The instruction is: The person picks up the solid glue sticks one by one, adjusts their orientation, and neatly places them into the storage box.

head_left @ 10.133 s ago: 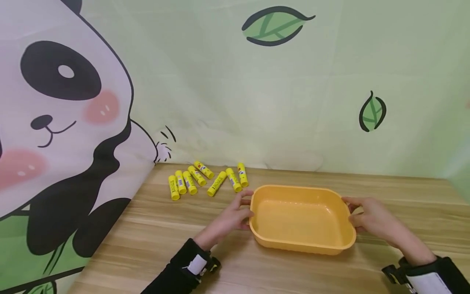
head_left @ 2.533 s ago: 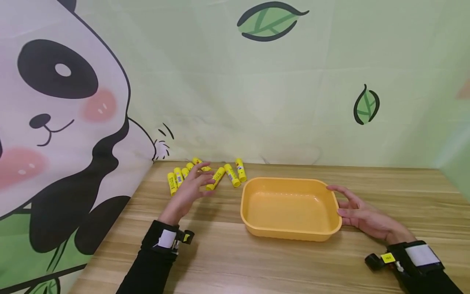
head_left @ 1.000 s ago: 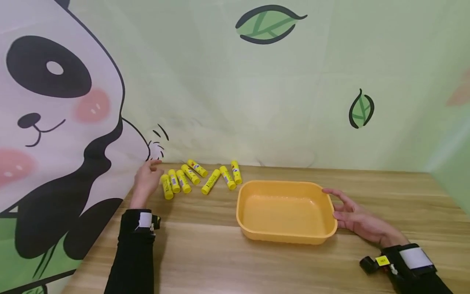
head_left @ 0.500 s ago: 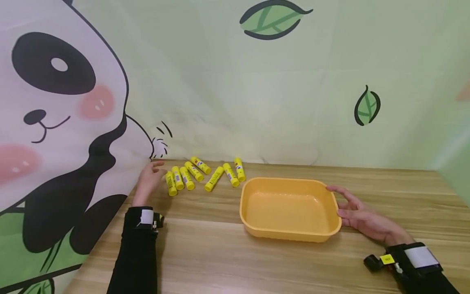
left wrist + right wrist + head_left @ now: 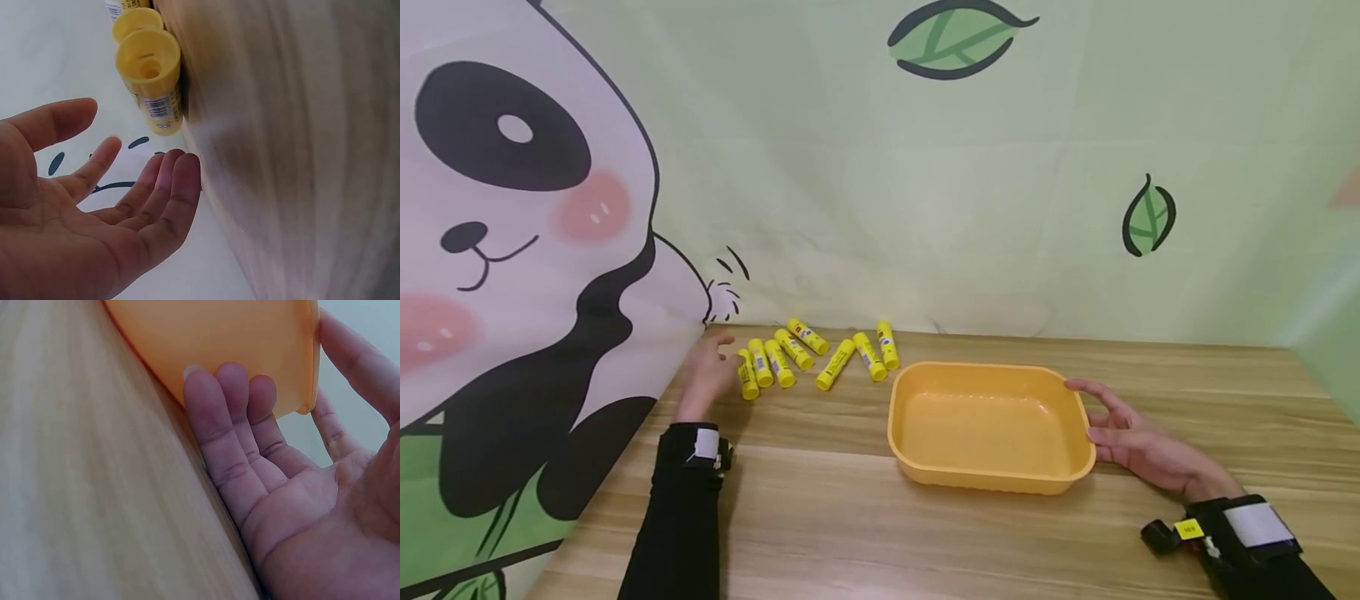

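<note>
At the left, my left hand (image 5: pixel 706 379) is beside the leftmost yellow glue stick (image 5: pixel 748 379), thumb nearest it. The left wrist view shows that hand (image 5: pixel 106 231) palm up with loosely bent fingers and nothing between them; a gap separates it from the nearest glue stick (image 5: pixel 150 75). More glue sticks (image 5: pixel 835 365) lie in a loose row to the right. My right hand (image 5: pixel 1138 437) touches the right end of the orange-yellow plastic basin (image 5: pixel 992 481). In the right wrist view, extended fingers (image 5: pixel 215 425) rest against the basin's outer wall (image 5: pixel 244 331), with the thumb at its rim.
A wood-grain table (image 5: pixel 880 542) carries everything. Behind it hangs a pale green cloth (image 5: pixel 820 167) with leaves and a panda printed on it, meeting the table's back edge close behind the glue sticks. The basin holds nothing.
From the basin's left end, my left hand went over the glue sticks, then to their left side; lately it has shifted slightly right toward the leftmost one. My right hand stays at the basin.
</note>
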{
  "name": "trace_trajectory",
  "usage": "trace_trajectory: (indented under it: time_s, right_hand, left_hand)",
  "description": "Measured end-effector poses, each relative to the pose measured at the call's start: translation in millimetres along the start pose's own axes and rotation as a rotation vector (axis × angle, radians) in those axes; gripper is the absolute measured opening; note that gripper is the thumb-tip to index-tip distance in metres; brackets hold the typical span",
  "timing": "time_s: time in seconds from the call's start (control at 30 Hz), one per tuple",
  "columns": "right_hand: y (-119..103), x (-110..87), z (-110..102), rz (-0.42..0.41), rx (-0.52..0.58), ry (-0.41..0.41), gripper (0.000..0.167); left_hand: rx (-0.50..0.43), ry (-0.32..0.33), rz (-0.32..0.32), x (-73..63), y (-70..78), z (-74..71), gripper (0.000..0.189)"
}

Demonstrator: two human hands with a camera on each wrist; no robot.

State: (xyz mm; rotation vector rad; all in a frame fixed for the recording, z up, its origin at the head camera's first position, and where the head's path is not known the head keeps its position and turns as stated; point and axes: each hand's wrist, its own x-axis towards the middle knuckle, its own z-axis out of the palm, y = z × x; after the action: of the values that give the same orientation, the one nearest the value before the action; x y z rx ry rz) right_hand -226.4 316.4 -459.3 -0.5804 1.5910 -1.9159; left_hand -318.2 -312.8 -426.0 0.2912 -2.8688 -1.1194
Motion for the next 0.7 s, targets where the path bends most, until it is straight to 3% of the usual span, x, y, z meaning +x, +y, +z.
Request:
trace_trajectory:
  time_s: [0.1, 0.2, 0.7]
  right_hand:
    - [-1, 0.7, 0, 0.002, -0.001, -0.003, 0.060]
    - [-1, 1.0, -1, 0.007, 0.000, -0.004, 0.061]
    - [-1, 1.2, 0, -0.016, 0.016, -0.039, 0.061]
  left_hand:
    - [-0.002, -0.047, -0.003, -13.6, 12.3, -1.6, 0.054]
    - [0.015, -0.074, 0.006, -19.6, 15.3, -1.4, 0.054]
    - [0.051, -0.131, -0.012, -18.0, 14.8, 2.5, 0.053]
